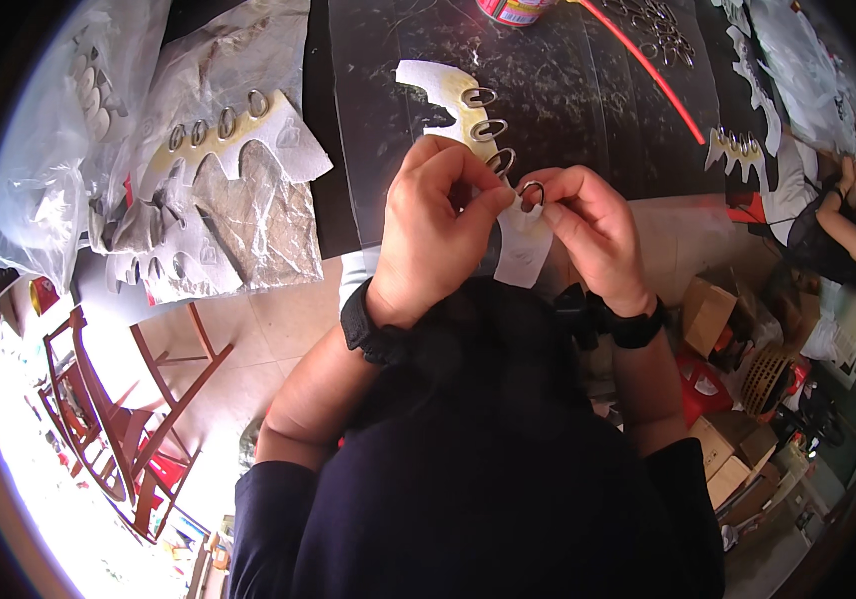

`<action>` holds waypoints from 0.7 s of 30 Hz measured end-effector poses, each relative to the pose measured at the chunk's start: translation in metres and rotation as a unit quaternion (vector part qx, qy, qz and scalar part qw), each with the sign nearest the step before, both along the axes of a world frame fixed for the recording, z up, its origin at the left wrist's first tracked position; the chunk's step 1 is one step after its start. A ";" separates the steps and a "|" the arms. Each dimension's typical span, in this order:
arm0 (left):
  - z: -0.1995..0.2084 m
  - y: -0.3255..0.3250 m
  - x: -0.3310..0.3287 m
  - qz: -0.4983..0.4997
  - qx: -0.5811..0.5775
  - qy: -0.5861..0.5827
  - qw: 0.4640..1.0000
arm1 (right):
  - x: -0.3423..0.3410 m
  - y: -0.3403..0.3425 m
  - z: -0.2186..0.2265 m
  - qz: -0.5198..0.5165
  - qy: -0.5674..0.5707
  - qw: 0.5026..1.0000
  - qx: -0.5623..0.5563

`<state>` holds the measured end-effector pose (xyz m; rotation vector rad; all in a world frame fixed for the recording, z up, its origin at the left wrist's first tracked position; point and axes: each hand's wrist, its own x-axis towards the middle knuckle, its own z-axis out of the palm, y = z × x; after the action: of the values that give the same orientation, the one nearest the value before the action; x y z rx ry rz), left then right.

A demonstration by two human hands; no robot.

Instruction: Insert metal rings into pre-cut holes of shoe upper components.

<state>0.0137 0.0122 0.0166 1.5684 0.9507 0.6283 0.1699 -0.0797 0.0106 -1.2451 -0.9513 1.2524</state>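
Observation:
Between my hands lies a white scalloped piece (525,250) of sheet material, yellowish along its curved strip. Several oval metal rings stand along that strip. My left hand (433,225) is closed, thumb and forefinger pinching the piece's edge beside a ring. My right hand (592,235) pinches a metal ring (532,194) at the strip's near end, thumb and fingers together. The fingers hide part of the strip between the hands. On the left, a similar white piece (298,150) carries several upright rings.
Loose rings (662,35) lie at the dark table's (368,110) far right, beside a red rod (647,65). A pink tin (516,10) stands at the back. Plastic-wrapped pieces (188,255) are at left. Another person (837,220) sits at right. A wooden chair (123,429) stands lower left.

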 end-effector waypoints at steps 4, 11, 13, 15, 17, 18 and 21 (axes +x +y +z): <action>0.008 0.001 -0.002 0.005 0.023 -0.013 1.000 | 0.001 0.001 0.003 0.014 0.033 0.999 -0.002; 0.011 0.008 -0.010 -0.089 0.291 0.013 0.952 | 0.000 0.003 0.015 0.025 0.112 0.992 -0.056; 0.015 0.009 -0.010 -0.083 0.318 0.014 0.944 | 0.001 0.004 0.018 0.016 0.127 0.988 -0.082; 0.017 0.008 -0.011 -0.083 0.334 0.025 0.939 | 0.001 0.005 0.020 0.031 0.134 0.988 -0.069; 0.015 0.010 -0.013 -0.103 0.316 0.017 0.943 | 0.001 0.007 0.020 0.044 0.109 0.992 -0.056; 0.015 0.011 -0.014 -0.122 0.295 0.010 0.948 | 0.001 0.008 0.020 0.058 0.086 0.994 -0.045; 0.018 0.010 -0.014 -0.110 0.301 0.005 0.947 | 0.003 0.008 0.022 0.067 0.094 0.993 -0.037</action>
<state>-0.0007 0.0221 0.0341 2.1834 0.5971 0.7953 0.1728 -0.0718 0.0324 -1.1119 -0.8686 1.4938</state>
